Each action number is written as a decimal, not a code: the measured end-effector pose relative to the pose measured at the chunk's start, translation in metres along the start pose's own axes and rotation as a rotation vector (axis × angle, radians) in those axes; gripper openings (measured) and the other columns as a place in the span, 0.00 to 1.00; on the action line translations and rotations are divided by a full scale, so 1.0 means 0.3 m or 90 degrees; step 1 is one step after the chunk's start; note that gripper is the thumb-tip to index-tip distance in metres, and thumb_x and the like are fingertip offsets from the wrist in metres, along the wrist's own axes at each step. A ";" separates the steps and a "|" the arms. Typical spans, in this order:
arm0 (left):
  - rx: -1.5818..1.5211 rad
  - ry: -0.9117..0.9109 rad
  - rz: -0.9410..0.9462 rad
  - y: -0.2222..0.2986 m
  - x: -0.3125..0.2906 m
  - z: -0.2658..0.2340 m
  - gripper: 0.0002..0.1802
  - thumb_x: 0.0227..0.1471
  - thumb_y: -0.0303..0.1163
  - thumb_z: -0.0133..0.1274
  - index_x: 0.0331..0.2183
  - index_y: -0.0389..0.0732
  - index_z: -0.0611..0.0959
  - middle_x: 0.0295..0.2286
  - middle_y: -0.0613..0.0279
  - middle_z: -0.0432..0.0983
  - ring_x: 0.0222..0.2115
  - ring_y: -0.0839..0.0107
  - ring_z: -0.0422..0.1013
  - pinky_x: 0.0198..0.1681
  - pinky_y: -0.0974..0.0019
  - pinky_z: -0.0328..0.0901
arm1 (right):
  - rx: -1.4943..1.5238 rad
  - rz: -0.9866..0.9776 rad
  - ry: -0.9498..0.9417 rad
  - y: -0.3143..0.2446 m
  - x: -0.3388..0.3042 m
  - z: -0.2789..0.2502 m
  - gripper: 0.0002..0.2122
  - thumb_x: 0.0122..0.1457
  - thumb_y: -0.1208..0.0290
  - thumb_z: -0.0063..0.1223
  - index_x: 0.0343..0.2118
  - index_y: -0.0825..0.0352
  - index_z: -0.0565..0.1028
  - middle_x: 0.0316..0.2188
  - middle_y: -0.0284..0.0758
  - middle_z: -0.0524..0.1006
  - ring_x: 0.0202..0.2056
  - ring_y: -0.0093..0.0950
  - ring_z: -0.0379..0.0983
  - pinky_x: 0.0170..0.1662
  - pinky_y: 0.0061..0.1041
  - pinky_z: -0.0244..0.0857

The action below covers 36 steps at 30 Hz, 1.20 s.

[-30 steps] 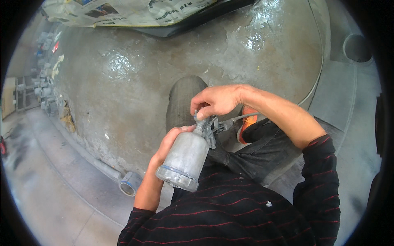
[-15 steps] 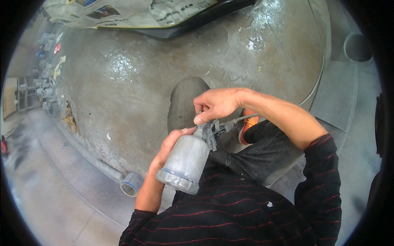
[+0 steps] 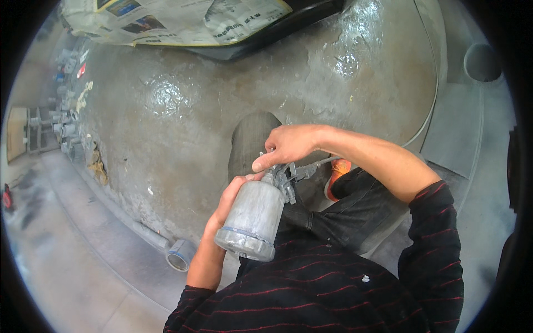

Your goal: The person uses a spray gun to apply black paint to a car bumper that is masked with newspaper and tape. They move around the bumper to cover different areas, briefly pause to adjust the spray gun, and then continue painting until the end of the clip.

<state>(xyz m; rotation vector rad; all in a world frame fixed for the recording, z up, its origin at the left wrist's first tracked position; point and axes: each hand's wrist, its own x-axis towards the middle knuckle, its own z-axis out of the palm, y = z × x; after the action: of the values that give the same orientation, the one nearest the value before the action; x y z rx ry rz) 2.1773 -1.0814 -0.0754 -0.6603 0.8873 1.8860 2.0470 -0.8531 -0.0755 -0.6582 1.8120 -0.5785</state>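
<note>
A spray gun with a dull grey metal cup (image 3: 254, 212) lies tilted in front of my body, the cup's rimmed end toward me. My left hand (image 3: 232, 195) is wrapped round the far left side of the cup, near its neck; most of its fingers are hidden. Over the gun's metal body (image 3: 285, 182) my right hand (image 3: 290, 143) is closed at the small fittings, its thumb stretched to the left. What its fingertips grip is hidden. An air hose (image 3: 321, 162) runs from the gun to the right, under my right forearm.
A paper-masked panel (image 3: 183, 22) with a black edge stands at the far side. To the left lie a grey tape roll (image 3: 180, 255), crumpled brown paper (image 3: 98, 166) and several cups (image 3: 65, 130). A round duct opening (image 3: 483, 62) is at far right. My orange shoe (image 3: 337, 178) is near the hose.
My right thumb has shifted left and lifted off the small fitting, and the hand has turned slightly. The spray gun has moved slightly to the right; my left hand keeps its hold.
</note>
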 end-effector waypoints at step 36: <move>0.646 0.231 0.578 -0.138 0.207 0.073 0.18 0.62 0.39 0.59 0.41 0.31 0.81 0.34 0.57 0.82 0.36 0.68 0.76 0.40 0.59 0.69 | 0.093 -0.239 0.360 -0.030 -0.035 -0.045 0.20 0.62 0.51 0.52 0.28 0.66 0.78 0.22 0.45 0.79 0.29 0.47 0.77 0.36 0.43 0.70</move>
<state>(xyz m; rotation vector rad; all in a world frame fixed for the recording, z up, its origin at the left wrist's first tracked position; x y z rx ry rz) 2.1857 -1.0192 -0.1211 0.0967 2.4318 1.6666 2.0386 -0.8515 -0.0582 -0.7944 2.1459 -1.2350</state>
